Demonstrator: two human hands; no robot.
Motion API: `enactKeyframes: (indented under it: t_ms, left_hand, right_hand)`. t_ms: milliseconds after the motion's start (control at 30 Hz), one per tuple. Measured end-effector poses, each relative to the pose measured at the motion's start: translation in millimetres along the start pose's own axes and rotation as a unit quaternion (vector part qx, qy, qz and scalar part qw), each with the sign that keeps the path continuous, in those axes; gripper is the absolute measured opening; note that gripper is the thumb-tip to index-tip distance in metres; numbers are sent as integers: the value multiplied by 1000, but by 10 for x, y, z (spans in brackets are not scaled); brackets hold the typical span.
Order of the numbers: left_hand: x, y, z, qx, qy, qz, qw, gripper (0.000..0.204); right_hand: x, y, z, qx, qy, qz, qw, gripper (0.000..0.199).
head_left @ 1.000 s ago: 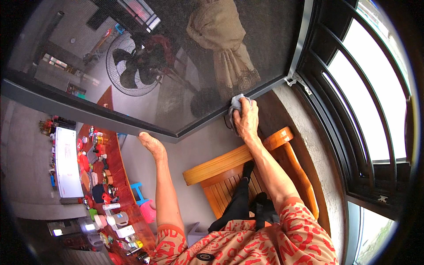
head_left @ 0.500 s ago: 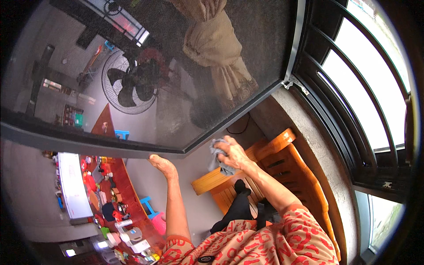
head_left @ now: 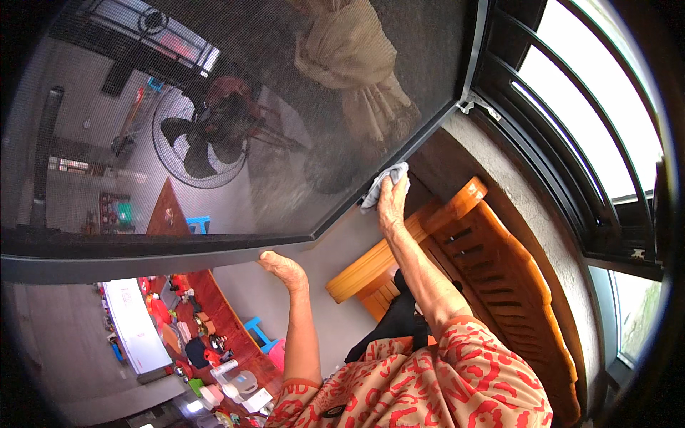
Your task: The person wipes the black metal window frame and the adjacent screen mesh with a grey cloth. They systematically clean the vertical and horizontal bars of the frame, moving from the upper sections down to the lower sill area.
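A dark-framed mesh window screen hangs tilted across the upper left and middle of the view. My left hand is closed at the lower bar of its frame, with most of the fingers out of sight. My right hand holds a crumpled grey cloth and presses it against the slanted right-hand bar of the frame, below the screen's hinged corner. The cloth is bunched under the fingers, which partly hide it.
Below my right arm stands a wooden bench with a slatted back. A barred window is at the right. Several small items crowd a reddish table at lower left, beside a blue stool. Through the mesh show a fan and a knotted curtain.
My right hand has moved up and right with the cloth, from below the frame onto its slanted bar. My left hand stays at the lower bar, and the whole view has shifted slightly.
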State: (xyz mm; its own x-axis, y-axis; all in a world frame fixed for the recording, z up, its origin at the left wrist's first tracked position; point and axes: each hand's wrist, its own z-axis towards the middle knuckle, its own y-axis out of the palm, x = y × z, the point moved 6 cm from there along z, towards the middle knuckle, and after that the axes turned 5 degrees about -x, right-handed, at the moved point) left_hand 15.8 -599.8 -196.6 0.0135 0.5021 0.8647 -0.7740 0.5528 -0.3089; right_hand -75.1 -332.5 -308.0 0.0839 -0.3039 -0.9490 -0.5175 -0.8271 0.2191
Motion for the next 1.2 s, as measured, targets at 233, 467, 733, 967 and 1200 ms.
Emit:
enactKeyframes:
  t_ms: [233, 467, 733, 967, 1200]
  left_hand:
    - [-165, 16, 48, -49, -67, -6, 997, 102]
    - [-97, 20, 62, -73, -55, 2, 996, 97]
    - [238, 67, 3, -106, -99, -41, 989, 92]
    - [214, 41, 4, -117, -92, -37, 988, 89]
    - [310, 24, 25, -122, -59, -39, 990, 93]
  right_hand:
    - [415, 346, -509, -30, 67, -19, 997, 63]
    - [692, 743, -1111, -132, 190, 131, 964, 78]
    - [690, 1089, -1804, -219, 403, 119, 880, 28]
    - [278, 75, -1007, -128, 309, 55, 941, 23]
    - [-11, -494, 682, -37, -59, 26, 997, 41]
